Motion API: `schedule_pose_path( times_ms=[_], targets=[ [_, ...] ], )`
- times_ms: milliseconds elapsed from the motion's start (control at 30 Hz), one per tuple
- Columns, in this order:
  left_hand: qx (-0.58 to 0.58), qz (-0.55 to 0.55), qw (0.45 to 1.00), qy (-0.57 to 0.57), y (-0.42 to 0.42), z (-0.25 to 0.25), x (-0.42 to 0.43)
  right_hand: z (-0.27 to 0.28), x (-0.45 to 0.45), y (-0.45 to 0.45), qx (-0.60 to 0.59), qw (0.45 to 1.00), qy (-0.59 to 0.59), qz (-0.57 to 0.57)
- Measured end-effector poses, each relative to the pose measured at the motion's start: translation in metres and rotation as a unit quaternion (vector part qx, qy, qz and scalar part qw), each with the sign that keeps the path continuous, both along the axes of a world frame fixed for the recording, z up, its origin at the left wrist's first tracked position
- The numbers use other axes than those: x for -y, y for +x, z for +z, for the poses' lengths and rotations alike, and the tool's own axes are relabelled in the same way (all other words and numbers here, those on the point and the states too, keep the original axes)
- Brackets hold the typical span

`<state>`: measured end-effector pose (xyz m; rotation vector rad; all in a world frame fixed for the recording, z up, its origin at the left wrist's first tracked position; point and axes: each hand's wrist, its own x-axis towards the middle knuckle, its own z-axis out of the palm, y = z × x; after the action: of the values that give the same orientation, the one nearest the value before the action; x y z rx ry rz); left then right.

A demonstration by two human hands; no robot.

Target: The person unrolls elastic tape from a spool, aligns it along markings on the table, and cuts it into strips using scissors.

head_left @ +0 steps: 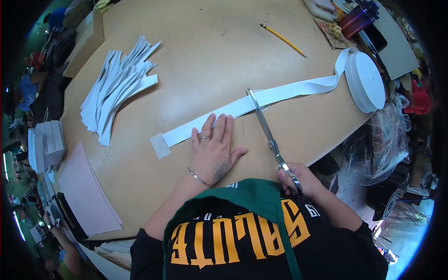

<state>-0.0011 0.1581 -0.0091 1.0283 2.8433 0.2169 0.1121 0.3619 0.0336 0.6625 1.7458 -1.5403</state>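
A long white strip (298, 90) runs across the table from a white roll (366, 81) at the right to a square of tape (160, 146) at its left end. My left hand (212, 151) lies flat with spread fingers, its fingertips on the strip. In my right hand (298, 178) are the handles of long metal scissors (267, 130). Their blades point away from me and reach across the strip to the right of my left hand. Whether the strip is cut there I cannot tell.
A pile of white strips (119, 84) lies at the upper left, a yellow pencil (283, 40) at the upper right. Pink sheets (86, 191) rest at the left edge. A dark tumbler (358, 19) stands at the back right. Other people are at both sides.
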Motion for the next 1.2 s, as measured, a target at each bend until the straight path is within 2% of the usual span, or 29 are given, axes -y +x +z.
schedule_pose_path(
  times_ms=[333,633,1200],
  targets=[
    [-0.005,-0.005,1.0,-0.008,-0.0006,-0.0008,-0.001,-0.0016,0.0064,-0.0016,0.018,0.999,0.02,-0.028],
    [0.0,-0.006,1.0,-0.026,0.0,-0.0019,-0.002,0.003,0.0034,-0.0015,-0.037,0.999,0.0,-0.015],
    [0.018,-0.009,0.999,-0.032,-0.0009,-0.0026,-0.0011,-0.0022,0.0054,-0.0008,0.006,0.999,-0.012,-0.049]
  ],
)
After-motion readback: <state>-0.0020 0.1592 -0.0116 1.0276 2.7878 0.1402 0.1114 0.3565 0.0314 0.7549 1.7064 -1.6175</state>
